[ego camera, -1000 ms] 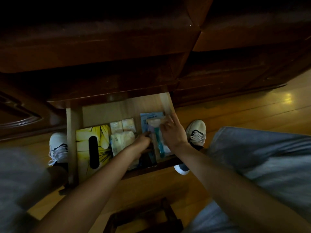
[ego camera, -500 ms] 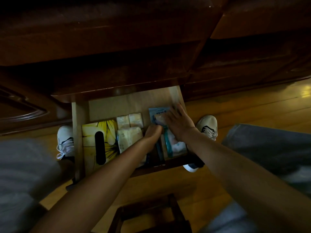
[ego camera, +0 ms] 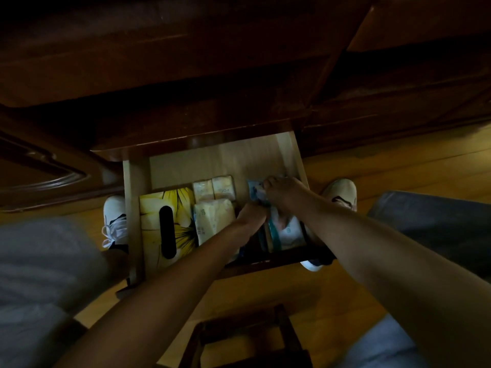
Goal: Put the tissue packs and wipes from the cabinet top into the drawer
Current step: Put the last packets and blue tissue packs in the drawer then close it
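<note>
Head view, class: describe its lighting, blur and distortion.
Head view: dim overall, the cabinet nearly black, with the drawer and floor brightest; the trousers at the left edge are blurred; the wide lens bends straight edges and stretches the forearms near the frame's bottom.

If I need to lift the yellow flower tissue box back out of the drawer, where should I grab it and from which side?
Probably from straight above, gripping the yellow flower tissue box across its two long sides. It lies flat, slot up, against the drawer left wall, with the soft tissue pack close on its right, so side room looks tight. The far short end faces bare drawer floor; tipping it up from there first may be easier.
</note>
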Demonstrator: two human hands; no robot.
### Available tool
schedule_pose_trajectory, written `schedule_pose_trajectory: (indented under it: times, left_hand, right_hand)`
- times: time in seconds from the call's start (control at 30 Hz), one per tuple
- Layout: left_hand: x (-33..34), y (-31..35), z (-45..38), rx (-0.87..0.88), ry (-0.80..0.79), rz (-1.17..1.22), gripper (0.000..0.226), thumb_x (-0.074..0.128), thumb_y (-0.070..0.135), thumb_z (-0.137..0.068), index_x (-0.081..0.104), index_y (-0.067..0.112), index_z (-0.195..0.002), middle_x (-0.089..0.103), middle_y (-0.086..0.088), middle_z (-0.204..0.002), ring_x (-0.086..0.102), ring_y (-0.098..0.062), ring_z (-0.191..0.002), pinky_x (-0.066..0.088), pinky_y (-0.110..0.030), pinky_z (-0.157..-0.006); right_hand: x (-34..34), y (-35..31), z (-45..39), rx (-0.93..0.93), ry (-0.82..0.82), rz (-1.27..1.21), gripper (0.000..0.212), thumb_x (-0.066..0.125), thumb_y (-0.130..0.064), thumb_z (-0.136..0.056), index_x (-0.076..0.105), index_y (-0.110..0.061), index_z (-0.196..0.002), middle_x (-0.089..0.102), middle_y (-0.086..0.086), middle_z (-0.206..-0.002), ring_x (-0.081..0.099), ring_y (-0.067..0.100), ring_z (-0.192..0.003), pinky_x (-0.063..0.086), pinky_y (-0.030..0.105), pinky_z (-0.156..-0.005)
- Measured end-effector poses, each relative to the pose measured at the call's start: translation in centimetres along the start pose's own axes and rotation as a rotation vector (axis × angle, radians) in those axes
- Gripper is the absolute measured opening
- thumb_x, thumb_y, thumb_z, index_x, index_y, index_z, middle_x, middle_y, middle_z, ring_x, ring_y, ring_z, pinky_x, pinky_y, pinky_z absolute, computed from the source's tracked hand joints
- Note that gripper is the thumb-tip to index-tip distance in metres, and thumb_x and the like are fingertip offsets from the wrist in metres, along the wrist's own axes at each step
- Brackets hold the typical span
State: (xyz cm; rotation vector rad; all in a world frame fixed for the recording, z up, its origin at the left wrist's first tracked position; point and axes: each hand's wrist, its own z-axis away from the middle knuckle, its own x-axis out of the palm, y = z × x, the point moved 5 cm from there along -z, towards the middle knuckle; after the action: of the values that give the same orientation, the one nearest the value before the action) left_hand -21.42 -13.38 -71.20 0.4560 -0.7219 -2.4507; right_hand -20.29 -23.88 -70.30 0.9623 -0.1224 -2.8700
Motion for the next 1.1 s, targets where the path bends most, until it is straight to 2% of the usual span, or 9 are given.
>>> schedule_pose_trajectory:
  times: [0.17, 0.23, 0.3, 0.4, 0.53, 0.63, 0.77, 0.93, 1.1]
  left_hand:
    - [0.8, -0.2, -0.9, 0.047, -0.021, -0.235, 0.03, 0.041, 0.013, -0.104, 0.057, 0.003, -0.127, 0.062, -0.021, -0.121, 0.06, -0.035, -0.111, 0.047, -0.038, -0.09]
    - [0.7, -0.4, -1.2, 0.059, -0.024, -0.227, 0.017, 0.045, 0.012, -0.099, 0.063, 0.012, -0.1, 0.064, -0.011, -0.097, 0.062, -0.028, -0.091, 0.045, -0.035, -0.077]
    - [0.6, -0.4, -1.0, 0.069, -0.041, -0.186, 0.021, 0.047, 0.005, -0.095, 0.06, 0.013, -0.081, 0.059, -0.009, -0.079, 0.056, -0.027, -0.076, 0.039, -0.033, -0.068]
    - [0.1, 0.3, -0.1, 0.093, -0.051, -0.196, 0.026, 0.044, 0.006, -0.102, 0.064, -0.005, -0.113, 0.065, -0.028, -0.11, 0.062, -0.039, -0.104, 0.041, -0.024, -0.066]
    - [-1.0, 1.1, -0.1, 0.078, 0.059, -0.202, 0.035, 0.039, 0.01, -0.105, 0.055, 0.0, -0.135, 0.06, -0.022, -0.131, 0.058, -0.035, -0.119, 0.046, -0.038, -0.095]
    - [-1.4, 0.1, -0.1, 0.08, 0.05, -0.2, 0.038, 0.037, 0.006, -0.103, 0.054, 0.002, -0.137, 0.06, -0.023, -0.131, 0.059, -0.037, -0.117, 0.048, -0.042, -0.097]
    - [-1.1, -1.4, -0.5, 0.084, 0.009, -0.194, 0.039, 0.037, -0.005, -0.099, 0.058, -0.001, -0.131, 0.06, -0.024, -0.13, 0.059, -0.037, -0.117, 0.05, -0.043, -0.096]
    - [-0.5, -0.7, -0.7, 0.097, -0.014, -0.217, 0.029, 0.047, 0.002, -0.099, 0.062, -0.005, -0.122, 0.061, -0.016, -0.107, 0.057, -0.024, -0.098, 0.041, -0.028, -0.078]
    - [-1.1, 0.1, -0.1, 0.064, 0.013, -0.213, 0.034, 0.048, 0.005, -0.098, 0.06, -0.001, -0.13, 0.063, -0.023, -0.121, 0.059, -0.027, -0.101, 0.047, -0.035, -0.084]
  right_hand:
    - [0.7, 0.1, 0.4, 0.003, 0.027, -0.051, 0.12, 0.09, -0.035, -0.071, 0.014, -0.001, -0.157, 0.029, 0.015, -0.158, 0.034, 0.034, -0.144, 0.038, 0.046, -0.113]
    - [0.8, -0.1, 0.4, 0.006, 0.111, -0.08, 0.092, 0.072, -0.024, -0.09, 0.014, 0.0, -0.157, 0.028, 0.017, -0.159, 0.032, 0.034, -0.146, 0.035, 0.045, -0.115]
    - [0.8, -0.2, 0.7, 0.027, 0.135, -0.065, 0.085, 0.067, -0.02, -0.093, 0.013, 0.002, -0.156, 0.026, 0.019, -0.159, 0.031, 0.034, -0.146, 0.035, 0.045, -0.114]
    - [0.9, -1.0, 1.5, 0.072, 0.081, 0.068, 0.098, 0.072, -0.029, -0.089, 0.009, 0.004, -0.156, 0.023, 0.02, -0.158, 0.031, 0.035, -0.143, 0.034, 0.045, -0.114]
    - [1.8, -1.1, 3.1, 0.13, 0.136, 0.15, 0.089, 0.059, -0.035, -0.096, 0.007, 0.006, -0.155, 0.024, 0.023, -0.157, 0.032, 0.035, -0.14, 0.029, 0.043, -0.116]
    - [2.5, -0.6, 3.6, 0.084, 0.137, 0.077, 0.088, 0.057, -0.033, -0.1, 0.001, 0.004, -0.157, 0.014, 0.022, -0.163, 0.023, 0.035, -0.148, 0.023, 0.041, -0.12]
    - [2.6, -0.2, 2.2, 0.062, 0.105, 0.056, 0.074, 0.048, -0.03, -0.104, 0.007, 0.002, -0.157, 0.03, 0.019, -0.157, 0.036, 0.031, -0.141, 0.024, 0.042, -0.119]
    - [3.0, -0.4, 1.4, 0.032, 0.142, 0.204, 0.083, 0.053, -0.046, -0.099, 0.017, 0.004, -0.154, 0.039, 0.015, -0.152, 0.044, 0.029, -0.134, 0.003, 0.05, -0.124]
    - [2.6, -0.3, 2.5, 0.035, 0.203, 0.243, 0.101, 0.056, -0.064, -0.09, 0.018, 0.002, -0.156, 0.033, 0.016, -0.155, 0.035, 0.032, -0.14, 0.006, 0.051, -0.122]
